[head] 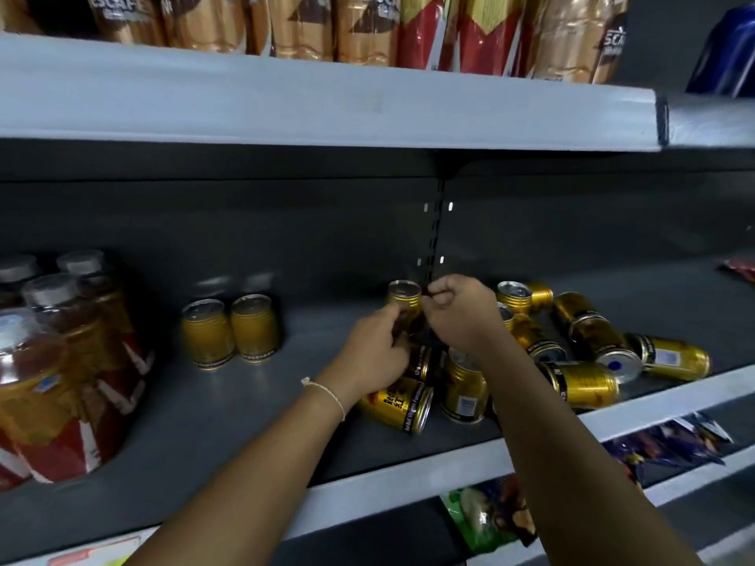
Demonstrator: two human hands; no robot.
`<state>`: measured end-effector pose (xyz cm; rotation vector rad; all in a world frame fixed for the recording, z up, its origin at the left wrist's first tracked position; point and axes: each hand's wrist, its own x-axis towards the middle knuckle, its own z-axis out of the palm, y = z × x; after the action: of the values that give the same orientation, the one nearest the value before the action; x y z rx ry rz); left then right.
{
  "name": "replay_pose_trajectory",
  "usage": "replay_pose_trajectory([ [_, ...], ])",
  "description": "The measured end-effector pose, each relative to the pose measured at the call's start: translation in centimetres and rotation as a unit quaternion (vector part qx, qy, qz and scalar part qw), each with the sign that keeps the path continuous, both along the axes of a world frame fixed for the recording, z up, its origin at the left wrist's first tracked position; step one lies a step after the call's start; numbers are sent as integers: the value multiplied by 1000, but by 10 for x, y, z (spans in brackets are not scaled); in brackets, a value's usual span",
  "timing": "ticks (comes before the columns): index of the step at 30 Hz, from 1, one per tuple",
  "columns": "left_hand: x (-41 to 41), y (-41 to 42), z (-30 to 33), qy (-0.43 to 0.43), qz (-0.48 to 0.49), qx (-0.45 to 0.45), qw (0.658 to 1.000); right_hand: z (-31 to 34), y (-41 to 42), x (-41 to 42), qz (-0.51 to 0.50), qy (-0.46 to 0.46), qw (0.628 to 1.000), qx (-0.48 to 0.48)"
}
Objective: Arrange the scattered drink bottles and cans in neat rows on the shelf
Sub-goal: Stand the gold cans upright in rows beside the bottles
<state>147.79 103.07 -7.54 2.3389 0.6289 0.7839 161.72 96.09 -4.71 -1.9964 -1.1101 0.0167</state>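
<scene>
Cans (pixel 580 353) lie scattered on the shelf (pixel 245 402) at right, partly hidden behind both arms. Left hand (pixel 371 353) grips an upright can (pixel 404 296), fingers blurred. Right hand (pixel 461 308) is clenched beside it, contents unclear. Bottles (pixel 53 361) are cut off at left.

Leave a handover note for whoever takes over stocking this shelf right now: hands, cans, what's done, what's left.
Left hand: fingers on an upright gold can at the back of the shelf.
Right hand: curled beside it; whether it holds anything is unclear.
Done: two gold cans upright side by side, mid-shelf.
Left: the gold-can heap to the right, mostly lying on their sides, needs standing in rows.
Bottles stand far left.
</scene>
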Motion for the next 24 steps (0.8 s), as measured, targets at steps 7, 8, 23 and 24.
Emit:
replay_pose_trajectory([
  [7,6,-27,-6,48,6,99,994,-5,-37,7,22,-95,991,-92],
  [8,6,-30,-7,56,11,121,991,-7,-44,7,30,-100,990,-91],
  [23,10,-43,-13,129,17,202,971,-30,-76,15,65,-32,995,-71],
  [24,9,-42,-13,120,11,191,974,-29,-77,14,60,-14,996,-58],
])
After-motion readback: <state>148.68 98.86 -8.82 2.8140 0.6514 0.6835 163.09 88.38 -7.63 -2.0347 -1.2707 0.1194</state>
